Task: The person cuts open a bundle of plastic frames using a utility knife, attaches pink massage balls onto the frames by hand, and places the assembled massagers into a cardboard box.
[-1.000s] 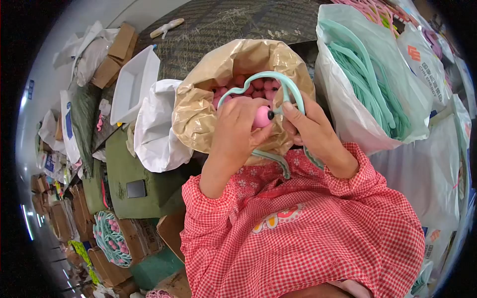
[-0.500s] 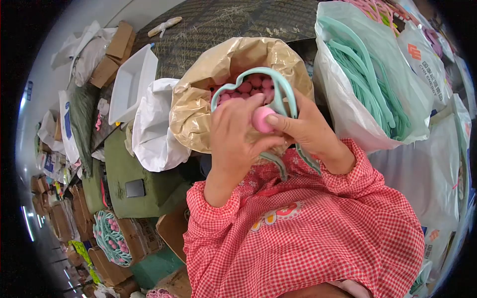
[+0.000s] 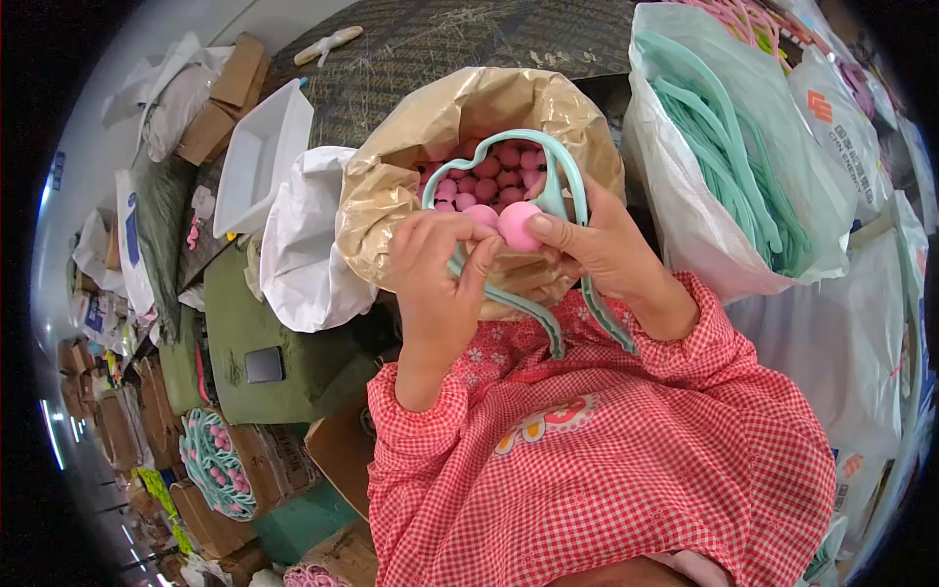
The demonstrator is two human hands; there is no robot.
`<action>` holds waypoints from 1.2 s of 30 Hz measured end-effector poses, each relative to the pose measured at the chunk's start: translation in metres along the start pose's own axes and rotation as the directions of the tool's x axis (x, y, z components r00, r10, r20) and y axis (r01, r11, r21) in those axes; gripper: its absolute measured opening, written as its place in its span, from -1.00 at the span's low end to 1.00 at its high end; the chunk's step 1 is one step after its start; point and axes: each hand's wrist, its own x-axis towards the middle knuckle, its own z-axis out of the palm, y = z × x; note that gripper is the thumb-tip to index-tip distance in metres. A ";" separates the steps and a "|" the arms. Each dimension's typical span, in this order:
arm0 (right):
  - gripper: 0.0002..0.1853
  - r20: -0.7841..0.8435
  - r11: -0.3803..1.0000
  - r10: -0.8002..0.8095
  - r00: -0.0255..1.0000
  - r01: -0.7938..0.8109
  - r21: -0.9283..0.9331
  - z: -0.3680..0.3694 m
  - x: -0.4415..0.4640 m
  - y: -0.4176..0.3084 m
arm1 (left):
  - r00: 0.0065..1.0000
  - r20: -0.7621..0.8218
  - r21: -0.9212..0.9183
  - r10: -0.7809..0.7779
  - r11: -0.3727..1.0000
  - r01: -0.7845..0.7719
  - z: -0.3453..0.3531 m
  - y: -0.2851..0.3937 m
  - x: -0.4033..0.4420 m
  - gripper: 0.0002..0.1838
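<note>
Since the earlier frame, the left hand [image 3: 435, 256] has been drawn slightly towards 9 o'clock, and a 2nd pink ball [image 3: 479, 214] is now shown beside its bent, narrowed fingers; whether it is gripped cannot be told. The 1st pink ball [image 3: 520, 227] is held by the right hand [image 3: 621, 256], at the opening of the brown bag [image 3: 377, 230]. Judged to be in hand is the placing of balls at the mint loop [image 3: 567, 161]; a steady right hold seems called for next. Counted: 2 balls at the hands, 1 loop, 1 brown bag with uncountable balls, and 1 white bag [image 3: 690, 235] at 2 o'clock.
</note>
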 end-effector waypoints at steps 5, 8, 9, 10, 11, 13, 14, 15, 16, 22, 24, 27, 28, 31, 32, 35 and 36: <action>-0.52 -0.078 0.958 -0.260 0.962 0.247 -0.147 0.003 0.006 0.011 | 0.957 0.288 -0.199 0.037 0.980 0.022 -0.018 0.031 -0.011 -0.80; -0.49 -0.012 0.997 0.003 1.000 -0.004 -0.076 -0.001 0.000 0.004 | 0.942 0.203 -0.242 0.268 0.946 -0.216 -0.023 0.049 -0.001 -0.63; -0.47 0.009 0.994 -0.052 0.999 0.053 -0.094 0.006 -0.002 0.006 | 0.943 0.200 -0.238 0.265 0.947 -0.216 -0.021 0.047 0.003 -0.63; -0.46 0.031 0.988 -0.108 0.994 0.111 -0.110 0.011 -0.003 0.007 | 0.973 0.190 0.050 0.133 0.988 -0.145 -0.020 0.045 0.006 -0.56; -0.46 0.036 0.988 -0.108 0.993 0.111 -0.109 0.013 -0.003 0.009 | 0.990 0.142 0.330 0.006 0.943 -0.053 -0.018 0.043 0.008 -0.50; -0.48 0.119 0.896 -0.319 0.940 0.340 -0.285 0.017 -0.002 0.016 | 0.975 0.221 0.344 0.036 0.932 -0.112 -0.018 0.032 0.006 -0.42; -0.57 0.112 0.851 -0.386 0.916 0.400 -0.340 0.021 -0.002 0.017 | 0.959 0.284 0.334 0.023 0.935 -0.121 -0.017 0.029 0.006 -0.43; -0.57 0.111 0.850 -0.389 0.915 0.402 -0.341 0.020 -0.004 0.014 | 0.938 0.348 0.322 0.011 0.938 -0.130 -0.017 0.027 0.006 -0.44; -0.62 0.087 0.931 -0.246 0.965 0.260 -0.255 0.019 -0.009 0.009 | 0.937 0.350 0.320 0.012 0.938 -0.132 -0.018 0.023 0.008 -0.44; -0.67 0.004 0.874 -0.180 0.984 0.162 -0.458 0.009 -0.015 0.004 | 0.922 0.385 -0.007 0.043 0.999 -0.044 -0.008 -0.004 0.015 -0.58; -0.68 -0.033 0.854 -0.268 0.963 0.222 -0.470 0.008 -0.014 0.006 | 0.901 0.433 -0.026 -0.011 0.999 0.025 0.000 -0.004 0.011 -0.64; -0.68 -0.027 0.851 -0.332 0.943 0.287 -0.440 0.007 -0.018 0.009 | 0.874 0.470 -0.102 -0.121 0.976 0.190 0.003 0.000 0.010 -0.64; -0.68 -0.009 0.822 -0.353 0.935 0.306 -0.479 0.006 -0.019 0.008 | 0.873 0.472 -0.105 -0.122 0.976 0.193 0.006 -0.002 0.009 -0.64; -0.69 0.014 0.794 -0.345 0.938 0.300 -0.529 0.006 -0.020 0.007 | 0.864 0.493 -0.123 -0.104 0.975 0.187 0.009 -0.007 0.006 -0.62; -0.69 0.013 0.792 -0.326 0.945 0.281 -0.542 0.006 -0.020 0.007 | 0.860 0.497 -0.106 -0.116 0.976 0.193 0.007 -0.006 0.007 -0.61; -0.67 0.002 0.808 -0.340 0.940 0.294 -0.510 0.010 -0.017 0.009 | 0.835 0.532 -0.144 -0.142 0.956 0.255 0.004 -0.008 0.009 -0.58; -0.67 0.003 0.808 -0.339 0.941 0.293 -0.511 0.012 -0.015 0.010 | 0.812 0.564 -0.200 -0.153 0.928 0.313 0.003 -0.008 0.009 -0.57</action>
